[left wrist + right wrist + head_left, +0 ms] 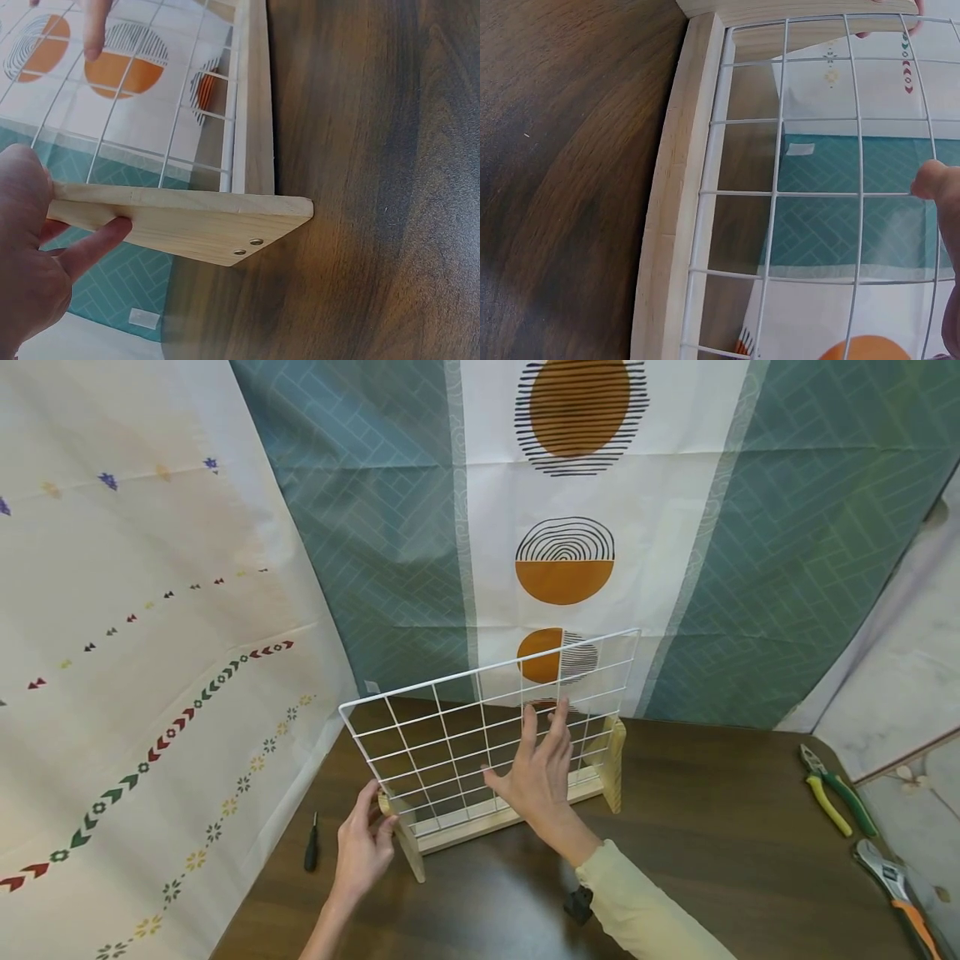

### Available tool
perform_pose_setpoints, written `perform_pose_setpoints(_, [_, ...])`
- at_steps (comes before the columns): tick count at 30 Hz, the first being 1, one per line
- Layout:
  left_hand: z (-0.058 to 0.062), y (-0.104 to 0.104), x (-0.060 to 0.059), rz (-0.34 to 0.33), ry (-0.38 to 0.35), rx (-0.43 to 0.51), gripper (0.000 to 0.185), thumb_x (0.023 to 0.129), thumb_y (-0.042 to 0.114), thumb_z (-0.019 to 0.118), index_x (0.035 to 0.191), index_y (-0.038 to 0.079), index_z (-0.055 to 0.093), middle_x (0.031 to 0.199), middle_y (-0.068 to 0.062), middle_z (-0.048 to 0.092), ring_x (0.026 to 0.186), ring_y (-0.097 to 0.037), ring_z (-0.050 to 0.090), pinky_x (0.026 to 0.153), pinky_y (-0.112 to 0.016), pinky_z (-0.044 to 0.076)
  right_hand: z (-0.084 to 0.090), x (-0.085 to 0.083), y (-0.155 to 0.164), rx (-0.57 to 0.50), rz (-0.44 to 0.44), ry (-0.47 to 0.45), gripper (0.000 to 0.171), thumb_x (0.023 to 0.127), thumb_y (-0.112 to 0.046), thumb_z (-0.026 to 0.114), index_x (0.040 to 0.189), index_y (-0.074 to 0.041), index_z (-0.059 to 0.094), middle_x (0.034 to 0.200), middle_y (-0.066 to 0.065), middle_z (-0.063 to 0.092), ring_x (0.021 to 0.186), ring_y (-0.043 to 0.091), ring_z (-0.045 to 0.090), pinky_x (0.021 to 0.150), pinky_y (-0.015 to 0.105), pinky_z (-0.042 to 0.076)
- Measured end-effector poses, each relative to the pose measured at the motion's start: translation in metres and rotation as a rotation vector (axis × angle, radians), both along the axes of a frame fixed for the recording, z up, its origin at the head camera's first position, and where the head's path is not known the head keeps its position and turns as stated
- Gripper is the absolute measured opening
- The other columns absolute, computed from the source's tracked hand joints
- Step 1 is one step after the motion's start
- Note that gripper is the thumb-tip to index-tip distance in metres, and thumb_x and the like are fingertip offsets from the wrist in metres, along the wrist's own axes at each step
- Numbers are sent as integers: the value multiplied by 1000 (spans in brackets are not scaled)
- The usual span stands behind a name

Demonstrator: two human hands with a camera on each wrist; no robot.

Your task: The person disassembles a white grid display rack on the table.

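Fingers (542, 737) spread flat on white wire grid (480, 727); left hand (362, 843) grips pale wooden foot (187, 223).

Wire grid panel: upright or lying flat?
Upright: the wire grid panel stands in its wooden base on the table, steadied by both hands.

Head view: the wrench (896, 893) is cut off by the lower right edge. A small black object (579, 903) lies partly hidden behind the right sleeve (645, 910), unidentifiable. Right wrist view: only one fingertip (932, 180) shows.
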State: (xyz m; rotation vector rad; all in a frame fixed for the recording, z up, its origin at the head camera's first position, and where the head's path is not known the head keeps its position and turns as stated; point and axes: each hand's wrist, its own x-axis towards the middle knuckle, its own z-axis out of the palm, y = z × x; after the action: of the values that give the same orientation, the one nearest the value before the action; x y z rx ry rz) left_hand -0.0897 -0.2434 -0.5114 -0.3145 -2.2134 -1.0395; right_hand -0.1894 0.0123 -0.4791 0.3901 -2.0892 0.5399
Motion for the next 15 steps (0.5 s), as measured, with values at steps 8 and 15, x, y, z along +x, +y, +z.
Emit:
perform_pose_setpoints(8, [0,2,0,5,-13,20,69,69,-32,70,130,-9,50,107,-26,62,91,-45,68,73,-46,57,3,-2,2,6,-11,59,124,51,-53,90,144,-3,26,152,39,11,113,50,48,81,62,50])
perform_pose_setpoints(15, [2,3,0,19,-29,31,69,69,-32,70,131,-8,51,109,-28,62,95,-45,67,75,-47,57,10,-2,2,11,-8,52,120,53,-52,89,144,-3,26,153,37,8,112,48,47,78,59,50])
